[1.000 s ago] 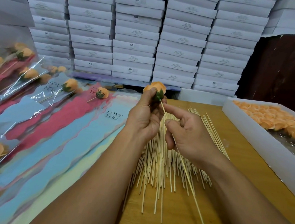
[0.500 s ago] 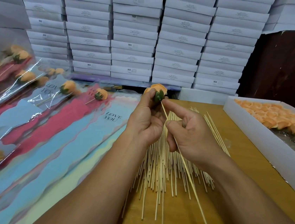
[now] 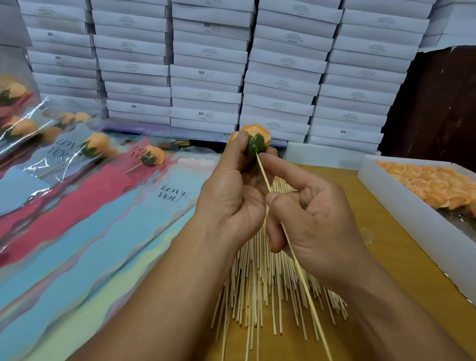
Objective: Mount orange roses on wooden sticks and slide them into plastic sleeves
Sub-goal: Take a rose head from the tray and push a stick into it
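Note:
My left hand [image 3: 233, 197] grips an orange rose [image 3: 258, 137] by its green base, held up over the table. My right hand [image 3: 315, 219] pinches a thin wooden stick [image 3: 305, 286], whose tip touches the green underside of the rose. Below both hands lies a fanned pile of wooden sticks [image 3: 259, 295] on the wooden table [image 3: 385, 256]. To the left, plastic sleeves [image 3: 124, 226] printed "LOVE YOU" overlap in a spread; several hold sleeved roses [image 3: 95, 143].
A white tray [image 3: 421, 231] full of loose orange roses [image 3: 437, 188] sits at the right. Stacks of white boxes [image 3: 209, 58] form a wall behind the table. A dark brown panel [image 3: 461, 110] stands at the back right.
The hands have stayed together; the rose and stick sit slightly lower and the stick tip stays at the rose's base. The view has shifted a little.

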`<action>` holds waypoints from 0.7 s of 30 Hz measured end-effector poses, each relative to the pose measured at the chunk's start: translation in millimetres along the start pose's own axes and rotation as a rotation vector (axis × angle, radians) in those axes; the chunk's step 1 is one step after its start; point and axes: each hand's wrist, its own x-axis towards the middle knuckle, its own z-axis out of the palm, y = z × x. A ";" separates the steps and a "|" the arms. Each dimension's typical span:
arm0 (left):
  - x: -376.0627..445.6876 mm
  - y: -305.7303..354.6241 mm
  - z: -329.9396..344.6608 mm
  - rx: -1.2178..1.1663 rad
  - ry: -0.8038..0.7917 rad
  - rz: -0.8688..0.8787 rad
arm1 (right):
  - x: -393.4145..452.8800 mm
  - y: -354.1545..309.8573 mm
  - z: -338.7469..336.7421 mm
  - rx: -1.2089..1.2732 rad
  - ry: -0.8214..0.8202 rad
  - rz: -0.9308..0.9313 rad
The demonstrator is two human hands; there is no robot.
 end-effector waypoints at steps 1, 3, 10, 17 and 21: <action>-0.8 -0.2 0.7 0.004 0.000 0.002 | -0.2 -1.0 0.1 0.004 0.000 -0.003; -2.2 -1.1 2.1 0.015 -0.002 0.008 | -0.6 -2.1 0.5 0.008 -0.003 -0.009; -4.9 -2.1 4.3 -0.015 -0.001 0.013 | -1.3 -5.0 0.2 -0.003 -0.004 -0.023; -4.7 -2.1 3.2 -0.025 0.001 0.016 | -2.7 -8.3 1.8 0.013 -0.009 -0.043; -5.1 -2.7 4.0 -0.025 0.007 0.023 | -2.5 -7.7 1.5 0.005 -0.005 -0.046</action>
